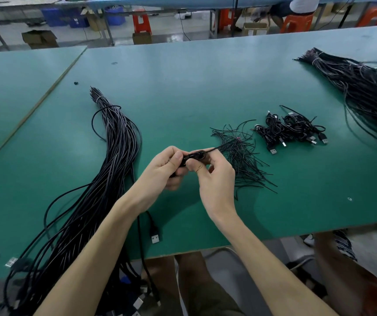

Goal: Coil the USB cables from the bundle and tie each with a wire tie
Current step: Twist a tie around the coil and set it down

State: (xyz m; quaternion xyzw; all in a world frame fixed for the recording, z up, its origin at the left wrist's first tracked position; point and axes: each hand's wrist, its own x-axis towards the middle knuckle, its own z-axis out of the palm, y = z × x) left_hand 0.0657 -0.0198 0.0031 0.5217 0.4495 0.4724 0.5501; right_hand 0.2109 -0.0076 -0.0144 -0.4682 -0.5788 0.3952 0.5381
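Fingers [179, 157] of left hand [163, 166] and right hand [213, 179] pinch one coil [195, 154] over counter [183, 87] centre, tie [217, 148] apparently going on. Small heap of tied coils [292, 131] toward right edge; bundle [114, 144] at left looks barely dented, most remains.

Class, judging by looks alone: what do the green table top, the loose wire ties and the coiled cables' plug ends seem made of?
Table top: matte green sheet, probably rubber or vinyl; dull sheen. Wire ties: thin black strands keeping their bends, likely plastic-coated wire. Plug ends: bright silver shells, apparently metal.
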